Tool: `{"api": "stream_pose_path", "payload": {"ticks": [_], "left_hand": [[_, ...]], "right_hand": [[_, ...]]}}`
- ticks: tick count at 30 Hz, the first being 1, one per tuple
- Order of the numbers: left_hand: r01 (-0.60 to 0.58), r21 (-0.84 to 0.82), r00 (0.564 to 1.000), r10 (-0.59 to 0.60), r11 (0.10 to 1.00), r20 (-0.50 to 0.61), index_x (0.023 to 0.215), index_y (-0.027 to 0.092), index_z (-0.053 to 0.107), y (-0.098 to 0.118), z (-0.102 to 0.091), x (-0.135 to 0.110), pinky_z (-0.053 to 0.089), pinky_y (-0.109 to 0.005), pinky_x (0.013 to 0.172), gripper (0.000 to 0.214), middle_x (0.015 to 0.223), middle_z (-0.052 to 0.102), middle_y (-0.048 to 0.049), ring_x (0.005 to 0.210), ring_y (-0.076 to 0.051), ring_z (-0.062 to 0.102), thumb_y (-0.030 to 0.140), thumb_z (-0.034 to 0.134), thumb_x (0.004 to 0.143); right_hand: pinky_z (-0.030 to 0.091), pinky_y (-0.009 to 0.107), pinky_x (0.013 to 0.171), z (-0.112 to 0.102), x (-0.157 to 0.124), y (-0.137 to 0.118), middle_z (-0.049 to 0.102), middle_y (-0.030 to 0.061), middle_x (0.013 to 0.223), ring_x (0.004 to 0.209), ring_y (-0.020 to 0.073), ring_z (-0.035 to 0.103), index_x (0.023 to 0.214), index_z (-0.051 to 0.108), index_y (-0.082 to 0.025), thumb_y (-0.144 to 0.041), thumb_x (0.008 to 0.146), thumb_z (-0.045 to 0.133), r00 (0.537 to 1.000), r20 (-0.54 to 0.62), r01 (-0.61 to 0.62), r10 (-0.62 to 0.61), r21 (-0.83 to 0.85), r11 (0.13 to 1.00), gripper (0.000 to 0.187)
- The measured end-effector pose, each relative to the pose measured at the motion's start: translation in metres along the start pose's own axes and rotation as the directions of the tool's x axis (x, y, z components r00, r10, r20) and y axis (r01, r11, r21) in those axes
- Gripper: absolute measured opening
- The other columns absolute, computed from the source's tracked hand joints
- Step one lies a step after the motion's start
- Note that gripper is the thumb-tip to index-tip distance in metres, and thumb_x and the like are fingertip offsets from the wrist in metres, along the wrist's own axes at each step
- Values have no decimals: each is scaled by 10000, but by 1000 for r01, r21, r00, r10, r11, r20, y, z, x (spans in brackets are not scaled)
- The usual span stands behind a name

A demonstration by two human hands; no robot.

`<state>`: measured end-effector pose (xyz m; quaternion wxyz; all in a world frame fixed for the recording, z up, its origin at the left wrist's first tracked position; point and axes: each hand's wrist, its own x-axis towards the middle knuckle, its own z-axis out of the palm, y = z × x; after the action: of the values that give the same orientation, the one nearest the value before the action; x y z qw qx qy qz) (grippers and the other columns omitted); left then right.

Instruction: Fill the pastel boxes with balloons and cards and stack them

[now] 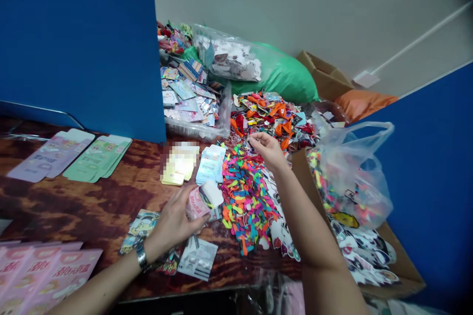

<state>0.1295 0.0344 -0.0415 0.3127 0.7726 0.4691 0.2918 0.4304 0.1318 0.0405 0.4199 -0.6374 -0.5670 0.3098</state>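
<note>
My left hand [177,219] is closed around a small pink paper box [197,203], tilted with its white flap up; a bit of yellow-green shows inside. My right hand [268,150] reaches over the heap of mixed small trinkets [281,113], thumb and fingertips together; what they pinch, if anything, is too small to name. Between the hands spreads a pile of bright uninflated balloons [244,202]. Light blue flat boxes [210,165] and yellow ones [180,165] lie just beyond my left hand. Printed cards [198,257] rest beneath it.
Purple [51,155] and green flat boxes [98,157] lie at the left; pink ones [55,275] are in front. A clear bin of cards [225,125] stands at the back. At right, a plastic bag [354,182] sits on a carton [402,256] of stickers. Blue panels [81,49] flank the table.
</note>
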Motion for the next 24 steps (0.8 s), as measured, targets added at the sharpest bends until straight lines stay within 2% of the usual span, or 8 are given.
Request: {"api": "stream_pose_path", "payload": {"ticks": [3, 6, 11, 13, 16, 19, 21, 24], "left_hand": [[60, -22, 998, -60, 998, -4, 1285, 212, 476, 2, 4, 5, 530, -400, 864, 610, 1162, 629, -86, 1051, -265, 627, 414, 706, 758], [91, -59, 996, -92, 994, -10, 1269, 217, 495, 3, 4, 4, 530, -383, 849, 610, 1135, 637, -68, 1035, -257, 633, 408, 723, 736], [63, -119, 997, -68, 991, -39, 1284, 218, 479, 10, -1, -7, 493, -411, 940, 644, 1218, 607, -79, 1117, -265, 599, 407, 739, 726], [67, -138, 996, -75, 988, -51, 1289, 215, 471, 12, -5, -12, 488, -414, 947, 655, 1222, 606, -82, 1111, -262, 600, 404, 742, 724], [98, -157, 991, -110, 983, -73, 1293, 203, 472, 12, -10, -18, 490, -412, 940, 652, 1199, 613, -89, 1095, -261, 603, 395, 735, 728], [101, -147, 989, -115, 984, -90, 1287, 185, 484, 8, -13, -21, 483, -415, 955, 632, 1197, 609, -100, 1115, -267, 591, 374, 720, 732], [72, -120, 990, -85, 990, -109, 1294, 172, 480, 6, -14, -22, 480, -419, 965, 645, 1202, 605, -108, 1123, -271, 585, 356, 720, 724], [16, -86, 991, -27, 996, -127, 1317, 174, 458, 4, -15, -23, 477, -424, 979, 649, 1232, 595, -113, 1146, -277, 577, 350, 706, 743]], "right_hand": [[458, 228, 572, 12, -27, -39, 607, -21, 724, 619, 103, 532, 934, 651, -208, -506, 780, 711, 990, 125, 40, -65, 191, 981, 342], [467, 213, 546, 33, -53, -68, 613, -29, 724, 595, 91, 530, 933, 659, -216, -467, 787, 733, 975, 201, 36, -94, 276, 960, 300], [514, 226, 569, 79, -88, -78, 638, -22, 758, 634, 112, 588, 933, 623, -224, -465, 812, 705, 972, 207, 42, -110, 309, 950, 281], [523, 234, 596, 93, -100, -74, 665, -7, 811, 669, 123, 617, 957, 621, -221, -433, 845, 674, 967, 214, 80, -136, 251, 965, 245], [527, 249, 659, 104, -114, -70, 698, 9, 849, 723, 139, 653, 963, 646, -217, -346, 899, 619, 951, 224, 211, -214, 38, 977, 146], [527, 279, 759, 105, -123, -74, 729, 18, 881, 797, 161, 679, 955, 682, -227, -263, 925, 583, 894, 324, 381, -310, -183, 906, 110], [522, 297, 832, 103, -127, -78, 732, 38, 972, 899, 178, 680, 1028, 686, -236, -240, 939, 558, 844, 385, 481, -373, -239, 843, 156], [505, 302, 910, 94, -123, -76, 687, 75, 1135, 1054, 186, 640, 1184, 639, -232, -266, 964, 515, 819, 347, 553, -458, -264, 790, 255]]}}
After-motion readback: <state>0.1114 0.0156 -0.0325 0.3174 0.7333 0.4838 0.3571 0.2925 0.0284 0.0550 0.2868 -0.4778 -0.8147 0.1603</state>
